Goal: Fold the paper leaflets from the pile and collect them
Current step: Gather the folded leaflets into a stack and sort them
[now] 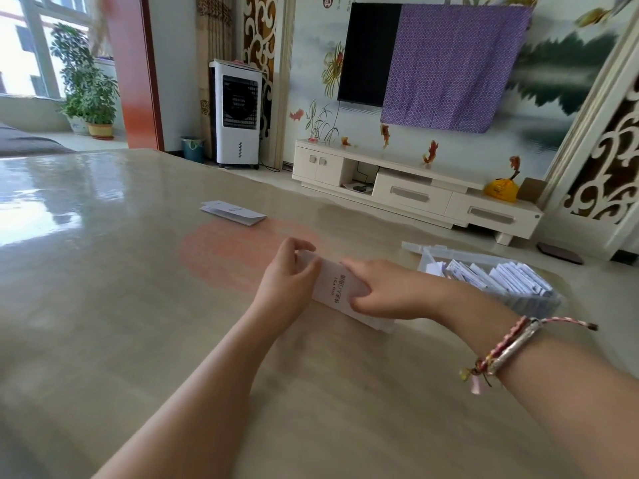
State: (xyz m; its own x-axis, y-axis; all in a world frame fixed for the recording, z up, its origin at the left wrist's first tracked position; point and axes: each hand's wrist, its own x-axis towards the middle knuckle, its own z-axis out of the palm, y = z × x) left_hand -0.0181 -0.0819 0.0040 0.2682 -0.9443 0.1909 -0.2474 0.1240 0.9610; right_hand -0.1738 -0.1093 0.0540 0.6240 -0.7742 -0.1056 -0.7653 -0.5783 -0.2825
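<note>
Pinching the far end of a white paper leaflet, the left hand has its thumb and curled fingers closed on the sheet's upper-left edge, wrist bent and forearm running down toward the lower left of the frame. The right hand lies palm-down across the leaflet's near half, fingers stretched flat and pressing it against the desk, so its grip is spread rather than closed round anything. The leaflet is a narrow rectangle, thin and matte, with small dark print along its length; it sits just right of the frame's centre, angled from upper left to lower right, and seems to be several layers thick at its near end.

On the right wrist sits a braided cord bracelet in pink and dark threads with a silvery tube and loose tassel ends.

Right of the hands, at the middle right of the frame, a clear plastic box holds a row of folded white leaflets standing on edge and leaning; its lid appears to lie behind it. Farther up the desk, above and left of the hands, another small stack of folded papers lies flat. The desk surface is smooth, beige and glossy, mirroring window light at the left, with a faint reddish patch near the centre.
</note>
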